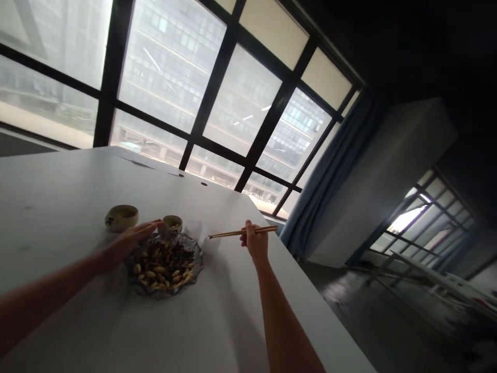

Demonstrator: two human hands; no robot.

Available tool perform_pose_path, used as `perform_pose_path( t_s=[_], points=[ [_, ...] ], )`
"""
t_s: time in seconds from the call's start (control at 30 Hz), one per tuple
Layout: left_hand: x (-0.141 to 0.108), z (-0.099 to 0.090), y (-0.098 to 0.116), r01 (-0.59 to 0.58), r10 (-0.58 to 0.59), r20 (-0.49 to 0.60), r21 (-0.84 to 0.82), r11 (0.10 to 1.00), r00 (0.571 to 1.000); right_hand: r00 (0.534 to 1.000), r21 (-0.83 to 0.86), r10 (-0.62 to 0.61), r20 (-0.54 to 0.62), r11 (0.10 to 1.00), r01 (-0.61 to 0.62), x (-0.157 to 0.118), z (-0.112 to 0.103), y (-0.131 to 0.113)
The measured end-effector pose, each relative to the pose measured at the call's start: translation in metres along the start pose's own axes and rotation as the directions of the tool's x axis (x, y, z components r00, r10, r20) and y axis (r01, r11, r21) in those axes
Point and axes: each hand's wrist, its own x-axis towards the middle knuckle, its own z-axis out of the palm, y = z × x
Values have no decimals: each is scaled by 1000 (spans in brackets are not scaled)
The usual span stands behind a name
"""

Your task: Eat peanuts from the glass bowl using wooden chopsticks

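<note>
My right hand point(256, 243) is closed around a pair of wooden chopsticks point(236, 232), held nearly level with the tips pointing left. The tips are over a translucent white cup point(210, 243); a tiny dark bit shows at their ends, too small to name. Fingers stretched out, my left hand point(130, 241) reaches along the far left rim of a scalloped glass bowl point(197, 264). Its fingertips are at a small ceramic cup point(172, 224), and I cannot tell if they touch. Peanuts in shells point(159, 277) and dark, seed-like pieces point(176, 253) fill the bowl.
A larger ceramic cup point(121, 218) with dark writing stands beyond my left hand. Another translucent cup point(193, 228) stands behind the bowl. Papers point(134, 158) lie at the far edge of the white table point(186, 331). The table's right edge drops off past my right arm.
</note>
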Motion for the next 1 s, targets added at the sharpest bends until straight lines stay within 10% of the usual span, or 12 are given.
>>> perform_pose_path(
  t_s=[1.0],
  points=[
    [2, -9, -25, -10, 31, 81, -244, 970, 996, 998, -175, -70, -7, 982, 68, -3, -4, -16]
  ],
)
